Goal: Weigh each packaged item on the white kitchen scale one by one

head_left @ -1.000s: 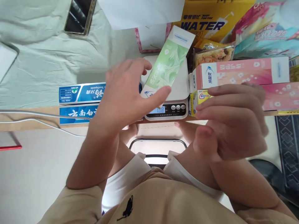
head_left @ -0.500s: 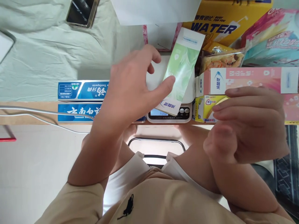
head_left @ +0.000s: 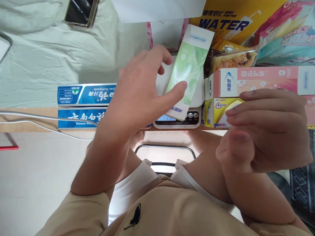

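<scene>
A long green and white toothpaste box [head_left: 190, 62] lies slanted on a white kitchen scale [head_left: 197, 98], and its near end covers part of the display. My left hand [head_left: 137, 95] hovers over the scale's left side with fingers spread; its thumb rests on the green box. My right hand [head_left: 265, 131] is raised in front of a pink box [head_left: 258, 80] and a small yellow box [head_left: 216, 113]. Its fingers are loosely curled and it holds nothing.
Two blue toothpaste boxes [head_left: 83, 94] lie side by side left of the scale at the table's edge. Behind stand a yellow carton marked WATER [head_left: 228, 19], snack bags [head_left: 233, 59] and white paper [head_left: 157, 8]. A phone [head_left: 80, 11] lies on green cloth. White cables [head_left: 36, 118] cross at left.
My left hand swung the green box's near end rightward and toward me, so it now covers the scale's display. My right hand stayed raised and empty.
</scene>
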Motion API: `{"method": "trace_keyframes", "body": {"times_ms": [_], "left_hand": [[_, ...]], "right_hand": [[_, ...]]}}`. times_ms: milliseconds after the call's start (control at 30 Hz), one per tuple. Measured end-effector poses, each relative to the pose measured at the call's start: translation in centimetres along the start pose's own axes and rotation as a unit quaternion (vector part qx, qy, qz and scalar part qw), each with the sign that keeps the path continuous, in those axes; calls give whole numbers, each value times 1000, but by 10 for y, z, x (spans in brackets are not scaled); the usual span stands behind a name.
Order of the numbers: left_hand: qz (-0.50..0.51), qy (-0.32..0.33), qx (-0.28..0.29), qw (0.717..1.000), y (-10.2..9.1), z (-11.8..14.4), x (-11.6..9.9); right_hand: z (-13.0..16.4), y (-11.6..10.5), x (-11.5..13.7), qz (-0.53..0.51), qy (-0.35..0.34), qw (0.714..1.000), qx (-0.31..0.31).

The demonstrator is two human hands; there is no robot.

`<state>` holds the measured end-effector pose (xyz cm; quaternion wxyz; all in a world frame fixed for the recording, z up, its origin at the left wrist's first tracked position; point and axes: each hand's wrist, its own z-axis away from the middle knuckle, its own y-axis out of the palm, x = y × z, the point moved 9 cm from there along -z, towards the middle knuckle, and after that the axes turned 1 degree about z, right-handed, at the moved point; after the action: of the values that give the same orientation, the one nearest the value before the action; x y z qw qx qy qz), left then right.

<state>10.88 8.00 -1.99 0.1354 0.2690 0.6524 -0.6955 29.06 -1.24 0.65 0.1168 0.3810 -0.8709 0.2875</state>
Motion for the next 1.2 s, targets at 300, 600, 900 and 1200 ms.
{"method": "trace_keyframes", "body": {"times_ms": [300, 600, 900, 1200], "left_hand": [[8, 36, 57, 998, 19, 7, -9], [-64, 18, 61, 996, 37, 22, -27], [-26, 17, -8, 999, -9, 35, -5], [187, -25, -23, 982, -97, 80, 82]], "right_hand": [[-2, 3, 3, 6, 31, 999, 11], [-2, 2, 5, 5, 25, 1000, 12], [-6, 27, 35, -33, -25, 999, 25], [1, 91, 31, -101, 66, 992, 39]]}}
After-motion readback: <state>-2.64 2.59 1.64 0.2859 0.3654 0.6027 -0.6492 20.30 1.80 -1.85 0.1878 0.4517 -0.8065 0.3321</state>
